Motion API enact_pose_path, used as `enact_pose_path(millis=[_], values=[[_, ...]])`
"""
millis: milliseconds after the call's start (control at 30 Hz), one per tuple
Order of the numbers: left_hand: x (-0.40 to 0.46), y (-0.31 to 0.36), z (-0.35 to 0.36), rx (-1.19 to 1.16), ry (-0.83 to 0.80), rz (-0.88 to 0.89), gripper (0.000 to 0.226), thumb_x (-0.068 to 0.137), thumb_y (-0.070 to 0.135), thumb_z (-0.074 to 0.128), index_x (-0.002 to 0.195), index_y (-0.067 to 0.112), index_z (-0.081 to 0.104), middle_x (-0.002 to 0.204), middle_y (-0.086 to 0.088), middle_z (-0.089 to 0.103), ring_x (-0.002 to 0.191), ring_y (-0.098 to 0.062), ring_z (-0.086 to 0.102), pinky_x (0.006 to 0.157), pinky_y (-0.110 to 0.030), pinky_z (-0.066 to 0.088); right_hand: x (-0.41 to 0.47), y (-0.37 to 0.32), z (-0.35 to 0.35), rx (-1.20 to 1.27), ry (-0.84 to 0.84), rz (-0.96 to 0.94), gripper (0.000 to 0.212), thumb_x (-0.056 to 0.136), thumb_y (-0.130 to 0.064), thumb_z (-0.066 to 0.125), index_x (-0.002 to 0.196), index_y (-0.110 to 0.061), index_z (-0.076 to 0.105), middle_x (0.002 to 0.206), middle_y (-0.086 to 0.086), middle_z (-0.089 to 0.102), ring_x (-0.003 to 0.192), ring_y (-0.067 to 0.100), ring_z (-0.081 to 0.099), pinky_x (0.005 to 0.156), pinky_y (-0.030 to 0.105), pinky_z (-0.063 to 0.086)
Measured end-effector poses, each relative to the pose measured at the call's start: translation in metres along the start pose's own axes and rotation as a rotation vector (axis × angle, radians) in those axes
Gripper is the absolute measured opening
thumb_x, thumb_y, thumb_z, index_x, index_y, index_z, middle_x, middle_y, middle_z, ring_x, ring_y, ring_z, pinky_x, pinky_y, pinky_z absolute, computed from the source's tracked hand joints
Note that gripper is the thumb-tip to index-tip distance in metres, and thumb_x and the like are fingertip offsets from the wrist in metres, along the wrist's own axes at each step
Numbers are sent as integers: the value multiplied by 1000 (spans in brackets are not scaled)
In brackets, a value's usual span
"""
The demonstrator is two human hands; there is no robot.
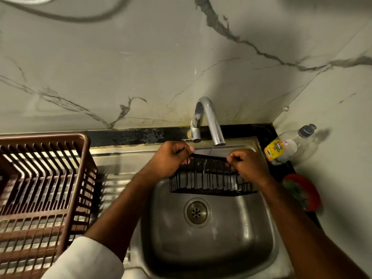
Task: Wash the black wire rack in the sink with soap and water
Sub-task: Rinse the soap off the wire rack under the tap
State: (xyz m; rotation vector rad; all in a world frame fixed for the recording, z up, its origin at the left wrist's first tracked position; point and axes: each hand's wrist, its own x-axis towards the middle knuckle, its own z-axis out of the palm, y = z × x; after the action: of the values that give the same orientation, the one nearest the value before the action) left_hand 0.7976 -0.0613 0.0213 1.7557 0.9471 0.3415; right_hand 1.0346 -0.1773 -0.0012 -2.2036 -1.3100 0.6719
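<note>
Rack: black wire rack (211, 179), a rectangular basket of thin metal bars, held over the back half of the stainless steel sink (211, 244), directly below the spout.
Head view, left hand: left hand (170, 158) grips the rack's upper rail at its left end, fingers curled fully closed around the bar.
Head view, right hand: right hand (246, 166) grips the same rail at its right end, fingers likewise closed on the wire.
Reason for hold: a grip at both ends keeps the rack level and lets it be tilted under the stream.
Water: a thin stream falls from the curved chrome tap (209, 119) onto the middle of the rack, so the run-off drops into the basin toward the round drain (197, 212).
Soap: clear pump bottle with yellow label (285, 148) lies tilted at the back right corner of the worktop, just beside the sink rim.
Scrubber: red and green object (302, 193) on the worktop's right edge; type unclear.
Drying: brown plastic dish basket (42, 188) sits on the left drainboard.
Stage, judged: wetting or rinsing; no lather is discernible on the bars.
</note>
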Motion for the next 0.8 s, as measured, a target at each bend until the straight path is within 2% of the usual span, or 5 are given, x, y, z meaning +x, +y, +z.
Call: enact_pose_path(millis=[133, 267, 400, 600, 800], values=[[8, 14, 9, 48, 119, -18, 42, 104, 40, 55, 75, 11, 67, 57, -1, 56, 45, -9, 45, 44, -21, 39, -5, 3, 15, 92, -37, 2, 21, 96, -20, 65, 78, -31, 66, 84, -6, 71, 84, 18, 68, 83, 39, 55], [16, 28, 19, 124, 153, -39, 47, 103, 39, 57, 74, 3, 66, 57, -2, 55, 45, -9, 44, 50, -20, 39, -10, -16, 25, 233, -81, -81, 14, 96, -38, 61, 83, -35, 64, 85, -7, 68, 84, 15, 66, 79, 38, 54], [13, 43, 28, 108, 111, 5, 44, 103, 38, 56, 70, 10, 67, 60, -3, 57, 48, -11, 47, 50, -23, 41, -9, -28, 25, 334, -9, -96, 26, 98, -25, 60, 72, -28, 62, 67, -7, 59, 64, 10, 54, 65, 31, 45], [-2, 38, 32, -75, 64, -16, 38, 105, 47, 47, 90, 24, 73, 88, 4, 75, 87, -13, 71, 83, -33, 56, -14, -15, 11, 597, -34, -42, 21, 72, -13, 55, 59, -29, 59, 61, -10, 50, 64, 13, 45, 62, 29, 36], [-13, 46, 42, -17, 138, -56, 31, 107, 35, 49, 91, 18, 69, 82, 4, 66, 76, -3, 62, 65, -15, 47, -18, -6, 7, 656, -134, -42, 34, 95, 3, 52, 72, -21, 62, 74, -6, 61, 76, 12, 55, 76, 30, 43]])
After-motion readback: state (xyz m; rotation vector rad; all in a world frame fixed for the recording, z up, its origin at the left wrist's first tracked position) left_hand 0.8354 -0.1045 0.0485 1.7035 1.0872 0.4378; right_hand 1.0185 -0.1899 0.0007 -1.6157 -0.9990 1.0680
